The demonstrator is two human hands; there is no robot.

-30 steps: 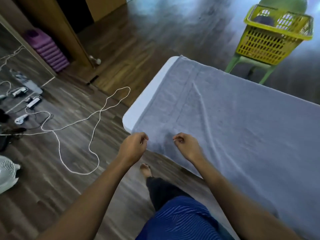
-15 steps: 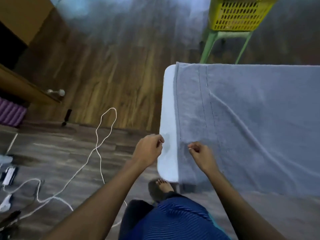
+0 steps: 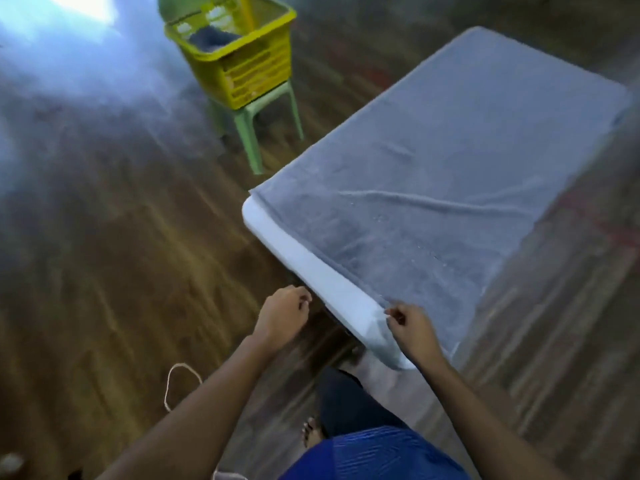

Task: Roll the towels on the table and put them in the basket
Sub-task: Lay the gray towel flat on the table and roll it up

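Starting the roll, we are pinching the grey towel (image 3: 433, 202) with our right hand (image 3: 412, 327), left hand (image 3: 284, 313) curled empty beside the table (image 3: 311, 265); both should be gripping its edge evenly.

Open floor (image 3: 114, 258) left of table (image 3: 311, 268); basket (image 3: 239, 60) well apart.

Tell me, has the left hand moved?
Yes. The left hand was at the table's short edge, by the towel; now it hangs just left of that edge, over the floor.
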